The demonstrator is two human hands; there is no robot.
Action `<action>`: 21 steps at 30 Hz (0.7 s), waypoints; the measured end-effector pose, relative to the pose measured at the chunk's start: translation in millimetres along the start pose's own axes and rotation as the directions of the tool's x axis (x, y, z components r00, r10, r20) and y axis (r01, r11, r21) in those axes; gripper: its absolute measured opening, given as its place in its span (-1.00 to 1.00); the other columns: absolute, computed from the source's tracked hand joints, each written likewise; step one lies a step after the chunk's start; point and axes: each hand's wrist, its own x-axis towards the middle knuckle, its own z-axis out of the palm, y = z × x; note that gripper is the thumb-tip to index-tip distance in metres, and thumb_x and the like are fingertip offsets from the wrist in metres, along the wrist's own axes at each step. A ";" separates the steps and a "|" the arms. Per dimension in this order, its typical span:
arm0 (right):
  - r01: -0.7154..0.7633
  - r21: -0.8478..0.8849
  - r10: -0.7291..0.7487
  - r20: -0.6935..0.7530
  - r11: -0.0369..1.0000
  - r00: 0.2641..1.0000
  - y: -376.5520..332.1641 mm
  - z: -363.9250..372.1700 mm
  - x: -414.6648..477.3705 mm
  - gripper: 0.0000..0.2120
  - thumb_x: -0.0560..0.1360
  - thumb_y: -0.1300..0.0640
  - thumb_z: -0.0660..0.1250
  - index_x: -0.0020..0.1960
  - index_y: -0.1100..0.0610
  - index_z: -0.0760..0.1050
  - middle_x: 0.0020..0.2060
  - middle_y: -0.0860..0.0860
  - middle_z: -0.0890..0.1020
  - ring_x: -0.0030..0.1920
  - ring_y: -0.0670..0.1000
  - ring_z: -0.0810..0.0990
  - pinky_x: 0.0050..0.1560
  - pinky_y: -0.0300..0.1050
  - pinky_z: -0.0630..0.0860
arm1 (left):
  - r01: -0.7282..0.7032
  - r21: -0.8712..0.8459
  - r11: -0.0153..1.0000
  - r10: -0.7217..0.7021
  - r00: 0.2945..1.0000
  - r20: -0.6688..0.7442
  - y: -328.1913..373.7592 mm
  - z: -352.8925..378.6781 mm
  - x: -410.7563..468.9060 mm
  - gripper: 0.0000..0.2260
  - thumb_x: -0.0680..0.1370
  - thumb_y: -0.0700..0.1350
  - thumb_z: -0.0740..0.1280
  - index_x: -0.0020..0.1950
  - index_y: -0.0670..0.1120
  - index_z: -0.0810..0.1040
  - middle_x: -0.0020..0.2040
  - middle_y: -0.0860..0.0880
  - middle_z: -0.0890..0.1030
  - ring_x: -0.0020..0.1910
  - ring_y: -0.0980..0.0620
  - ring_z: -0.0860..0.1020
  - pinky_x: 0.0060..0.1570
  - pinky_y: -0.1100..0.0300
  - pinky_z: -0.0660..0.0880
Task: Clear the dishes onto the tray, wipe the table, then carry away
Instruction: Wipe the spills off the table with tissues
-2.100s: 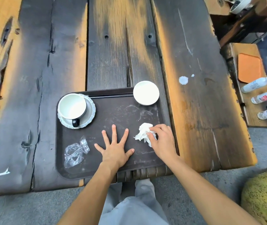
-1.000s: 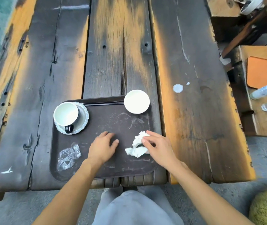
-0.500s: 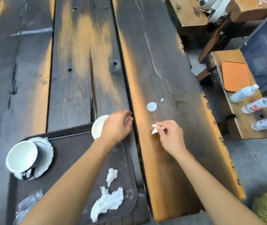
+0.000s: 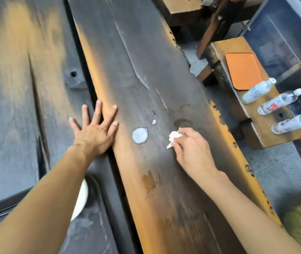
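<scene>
Two hands, right hand pinching tissue, beside spill

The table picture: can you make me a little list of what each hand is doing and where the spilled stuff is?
left hand: flat on the table, fingers spread, empty
right hand: pinching a white tissue wad
spill: white puddle between the hands, not yet wiped
small drop: just beyond the puddle
tissue and puddle: apart
side bench: three bottles, orange mat
</scene>
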 end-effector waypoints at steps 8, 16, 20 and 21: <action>-0.042 -0.029 0.043 0.019 0.999 0.999 -8.7 -3.4 15.0 -0.86 0.46 0.33 0.35 -0.07 0.18 0.65 -0.18 0.12 0.68 -0.10 0.25 0.60 -0.12 0.09 0.55 | -0.062 0.030 0.998 0.067 0.974 -0.215 -11.9 3.7 24.9 -0.49 0.55 0.41 -0.22 0.51 0.43 -0.17 0.63 0.06 -0.11 0.59 -0.15 -0.15 0.37 -0.47 -0.17; -0.088 0.095 0.102 -0.148 0.992 0.984 -20.8 11.8 82.9 -0.80 0.49 0.30 0.33 0.02 0.16 0.69 -0.04 0.12 0.71 0.00 0.22 0.64 0.02 0.07 0.53 | -0.105 0.019 0.994 0.107 0.959 -0.264 -16.3 5.8 29.3 -0.46 0.55 0.44 -0.17 0.53 0.41 -0.11 0.63 0.04 -0.06 0.59 -0.15 -0.13 0.40 -0.43 -0.19; 0.165 0.058 -0.163 -0.031 0.985 0.986 -35.6 18.1 64.8 -0.82 0.45 0.39 0.35 -0.09 0.19 0.69 -0.10 0.09 0.71 -0.07 0.21 0.62 -0.03 0.05 0.55 | -0.110 0.020 0.994 0.111 0.959 -0.262 -15.9 3.9 28.7 -0.45 0.55 0.43 -0.16 0.54 0.39 -0.10 0.63 0.03 -0.07 0.59 -0.15 -0.14 0.40 -0.43 -0.21; 0.238 0.095 -0.238 -0.007 0.967 0.971 -36.9 17.2 53.0 -0.80 0.43 0.43 0.37 -0.08 0.21 0.69 -0.10 0.09 0.71 -0.09 0.19 0.63 -0.02 0.03 0.57 | -0.111 0.020 0.994 0.112 0.960 -0.258 -15.3 3.1 28.8 -0.45 0.55 0.43 -0.17 0.54 0.39 -0.10 0.63 0.03 -0.08 0.59 -0.14 -0.14 0.40 -0.43 -0.21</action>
